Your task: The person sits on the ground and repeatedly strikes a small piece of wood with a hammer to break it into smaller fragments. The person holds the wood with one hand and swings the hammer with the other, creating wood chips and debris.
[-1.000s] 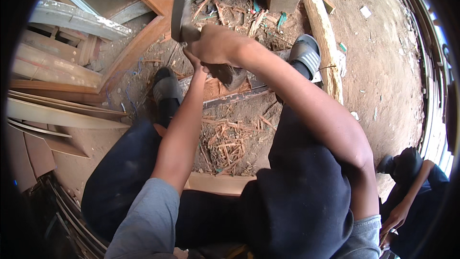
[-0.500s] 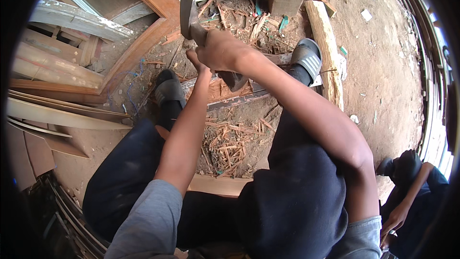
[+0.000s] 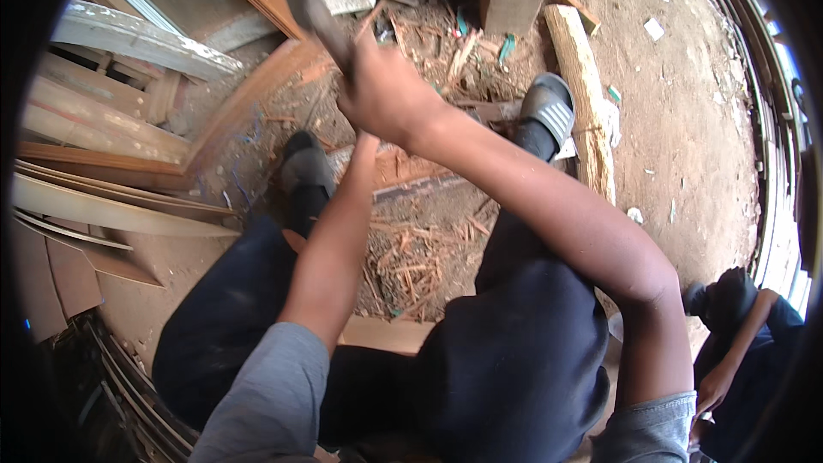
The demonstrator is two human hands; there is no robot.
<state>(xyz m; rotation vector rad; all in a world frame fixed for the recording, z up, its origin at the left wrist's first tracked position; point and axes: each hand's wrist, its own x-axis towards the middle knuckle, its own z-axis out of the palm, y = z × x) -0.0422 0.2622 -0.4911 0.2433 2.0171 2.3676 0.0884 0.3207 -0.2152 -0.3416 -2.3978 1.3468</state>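
From my remote feed, I see the right hand (image 3: 390, 94) just above the frame's middle, fingers wrapped around a dark tool (image 3: 319, 21) that slants toward the upper left, its outline smeared by blur. The left forearm (image 3: 330, 266) rises toward it; the left hand is mostly hidden behind the right, so I cannot tell how its fingers stand. Below them, a rough-hewn reddish timber (image 3: 411, 170) lies between the feet, with splintery wood chips (image 3: 416, 270) scattered nearer the centre. A pale, knobbly log (image 3: 576, 69) lies beside the right sandal (image 3: 547, 107). The ground is dusty brown earth (image 3: 677, 154). At upper left I see a white-flaked board (image 3: 141, 41), with thin, bowed sheets (image 3: 129, 199) below; at lower right, another person (image 3: 746, 369) in dark clothing. For markings, I make out only pale stripes on that sandal.
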